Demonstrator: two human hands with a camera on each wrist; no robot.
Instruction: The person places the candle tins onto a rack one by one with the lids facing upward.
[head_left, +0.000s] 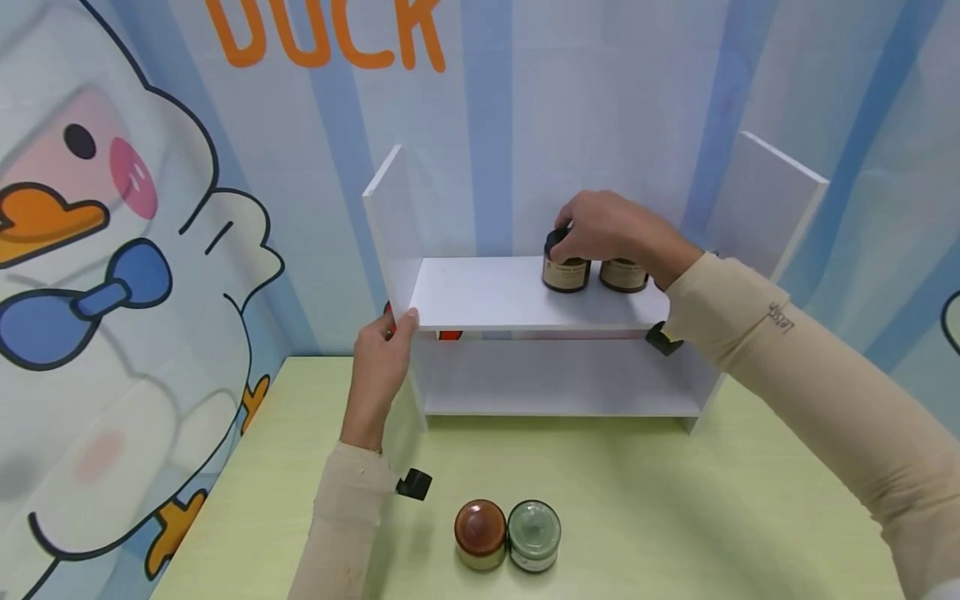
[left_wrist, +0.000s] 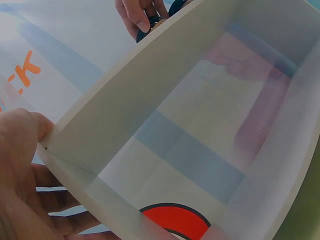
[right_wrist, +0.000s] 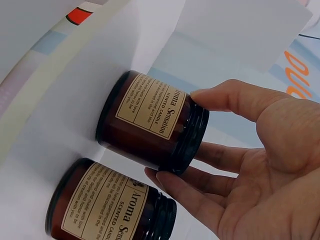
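Note:
My right hand [head_left: 611,225] holds a dark brown scented candle jar [head_left: 566,275] by its black lid, thumb on one side and fingers on the other. Its base meets the upper board of a white two-tier shelf [head_left: 480,292]. Close beside it, to the right, stands a matching scented candle [right_wrist: 107,205], partly covered by my hand in the head view. At the shelf's left side, my left hand [head_left: 378,371] grips the side panel, thumb at the front edge and fingers behind, as the left wrist view [left_wrist: 20,165] shows.
On the pale green table [head_left: 600,492], in front of the shelf, a brown glass jar [head_left: 481,533] and a green glass jar [head_left: 534,535] stand side by side. A blue striped backdrop with a cartoon duck [head_left: 97,333] hangs behind and to the left.

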